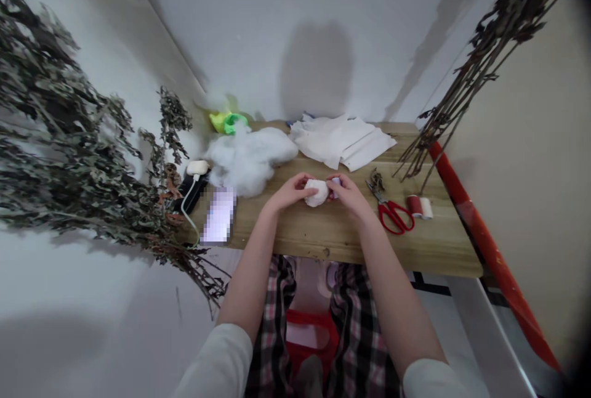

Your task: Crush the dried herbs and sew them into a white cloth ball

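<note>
Between my hands, above the front half of the wooden table, is a small white ball point(316, 193), soft and lumpy; cloth or stuffing, I cannot tell. My left hand point(295, 191) is closed on it from the left, thumb on its face. At the ball's right side, my right hand point(345, 192) has curled fingers around a small pale lavender piece point(337, 187), too small to name. Whether those fingers also press the ball is unclear. Right of my hands lie red-handled scissors point(392, 213), with dried plant bits point(377, 181) by the blades.
Fluffy white stuffing point(252, 154) and white cloth pieces point(341, 139) lie along the back. A phone point(219, 214) and a white earbud case point(197, 167) on a cable are left. Red thread point(414, 206) and white thread point(426, 208) stand right. Dried branches point(92, 158) flank the table point(314, 238).
</note>
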A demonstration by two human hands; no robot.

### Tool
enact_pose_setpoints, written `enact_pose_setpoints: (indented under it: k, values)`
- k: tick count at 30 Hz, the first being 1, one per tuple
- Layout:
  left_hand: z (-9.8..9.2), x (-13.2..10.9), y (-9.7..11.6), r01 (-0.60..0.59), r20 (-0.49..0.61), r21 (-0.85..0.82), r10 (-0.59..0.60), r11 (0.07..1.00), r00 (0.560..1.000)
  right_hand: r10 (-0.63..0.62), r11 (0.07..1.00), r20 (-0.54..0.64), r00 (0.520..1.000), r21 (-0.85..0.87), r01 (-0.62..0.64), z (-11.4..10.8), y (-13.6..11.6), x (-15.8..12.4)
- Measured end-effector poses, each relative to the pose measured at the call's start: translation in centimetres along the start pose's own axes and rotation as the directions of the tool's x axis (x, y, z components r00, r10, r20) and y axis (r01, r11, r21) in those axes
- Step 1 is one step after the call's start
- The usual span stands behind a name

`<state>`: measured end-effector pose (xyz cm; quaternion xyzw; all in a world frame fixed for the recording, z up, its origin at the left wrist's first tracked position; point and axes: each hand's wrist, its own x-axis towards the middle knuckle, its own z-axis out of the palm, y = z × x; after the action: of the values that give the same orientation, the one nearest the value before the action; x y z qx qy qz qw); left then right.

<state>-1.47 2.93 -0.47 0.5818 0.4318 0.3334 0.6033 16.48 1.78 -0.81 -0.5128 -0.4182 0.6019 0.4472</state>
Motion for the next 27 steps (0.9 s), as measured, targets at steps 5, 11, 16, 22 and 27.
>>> enact_pose_setpoints:
  k: [5,11,16,22,27]
  values:
    - [0.24,0.05,-0.16,0.012,0.028,0.04,-0.013,0.999,1.0,-0.015,1.0,0.013,1.0,0.012,0.015,-0.55,-0.31,-0.23]
    - [0.56,0.06,-0.05,0.005,0.062,0.029,-0.006,1.0,0.998,-0.109,0.994,-0.021,0.994,0.021,0.11,-0.62,-0.19,-0.11]
    - [0.65,0.18,-0.28,-0.006,0.092,0.062,0.0,0.998,0.996,-0.155,0.987,-0.054,0.986,0.043,0.157,-0.58,-0.1,0.1]
    - [0.63,0.36,-0.47,-0.035,0.063,0.091,0.03,0.995,0.998,-0.199,0.977,-0.054,0.978,0.065,0.202,-0.6,-0.22,0.09]
    - [0.67,0.5,-0.6,-0.066,-0.01,0.129,0.068,0.989,0.998,-0.229,0.968,-0.03,0.973,0.101,0.231,-0.44,-0.35,0.0]
